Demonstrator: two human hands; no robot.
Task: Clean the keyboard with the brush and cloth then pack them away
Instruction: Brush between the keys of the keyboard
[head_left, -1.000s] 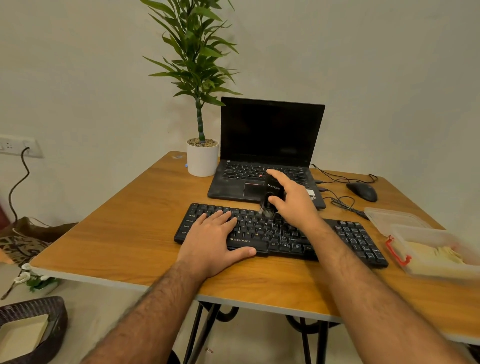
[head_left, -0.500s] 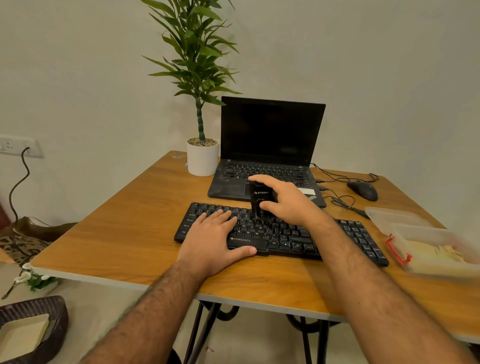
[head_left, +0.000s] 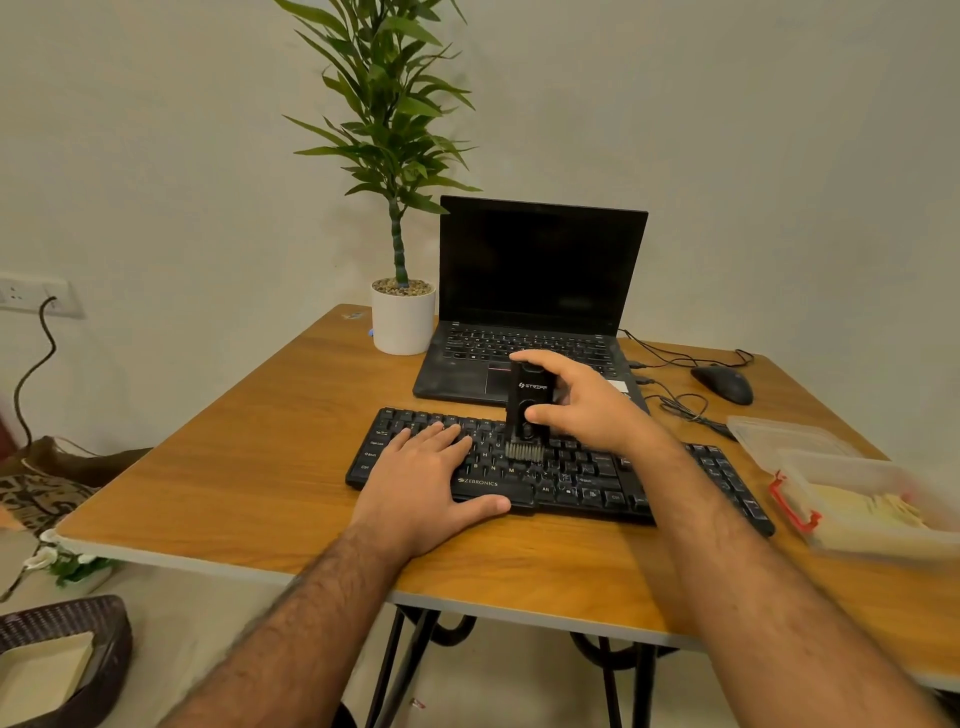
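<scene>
right hand (head_left: 592, 410): grips the brush (head_left: 529, 402) near its top, thumb on the near face, index finger curled over the top end. Sits over the keyboard's middle, at 12 o'clock from the spacebar.
brush: black body, upright, white logo facing the camera. Grey bristles (head_left: 523, 451) point down and touch the keys around the middle letter rows.
left hand (head_left: 431, 475): flat, palm down, fingers straight on the keyboard's left half, thumb along the front edge by the ZEBRONICS print. Holds nothing, just presses the board.
keyboard (head_left: 582, 480): black, full size, lies across the table centre, long side roughly 9-to-3 o'clock, right end angled a bit nearer the camera.
cloth (head_left: 867, 506): pale yellow, folded, inside the clear box at 3 o'clock of the keyboard.
box (head_left: 810, 480): clear plastic, red latch (head_left: 792, 506) on its left wall. Just beside the keyboard's right end, can't tell if touching.
lid (head_left: 779, 434): clear, flat on the table at 12 o'clock of the box, partly under it.
laptop (head_left: 535, 312): open, screen dark, at 12 o'clock of the keyboard, close behind it.
plant pot (head_left: 402, 322): white, at 9 o'clock of the laptop, just beside it.
mouse (head_left: 722, 384): black, wired, at 3 o'clock of the laptop.
table (head_left: 249, 457): wood top, black metal legs.
</scene>
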